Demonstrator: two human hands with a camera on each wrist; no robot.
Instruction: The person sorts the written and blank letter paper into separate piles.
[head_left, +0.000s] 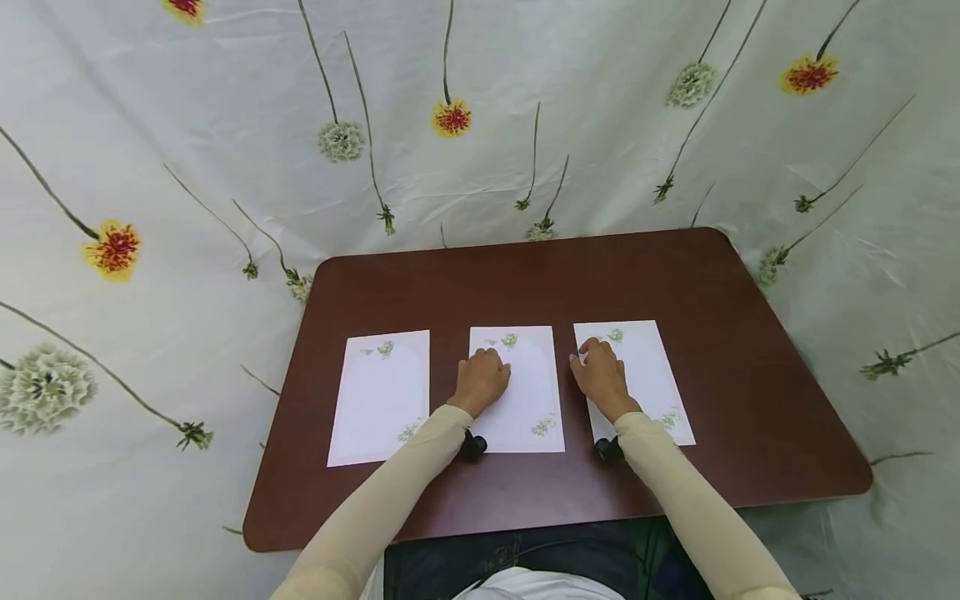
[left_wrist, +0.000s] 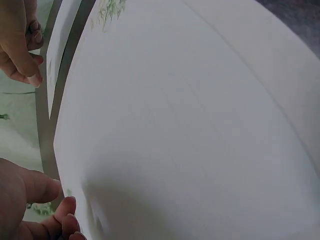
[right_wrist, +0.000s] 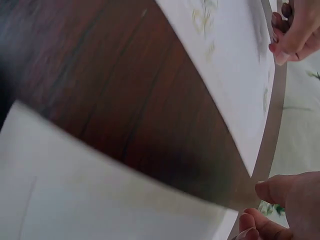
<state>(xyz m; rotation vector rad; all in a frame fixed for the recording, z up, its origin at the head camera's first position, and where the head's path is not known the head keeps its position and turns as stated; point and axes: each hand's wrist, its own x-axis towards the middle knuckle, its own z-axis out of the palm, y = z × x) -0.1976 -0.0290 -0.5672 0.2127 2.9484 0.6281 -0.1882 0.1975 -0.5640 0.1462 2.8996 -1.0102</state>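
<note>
While reaching half-curled fingers (left_wrist: 63,210) of left hand (head_left: 481,381) and right hand (head_left: 602,379) to middle sheet (head_left: 528,387) and right sheet (head_left: 645,367) on surface (head_left: 510,287), can't tell if gripping tbh, could crease either sheet by tugging unevenly

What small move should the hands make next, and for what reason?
Perhaps the right hand should nudge the right sheet a little rightward: the hand is at its left edge, and in the head view its gap to the middle sheet looks narrower than the left sheet's.
</note>
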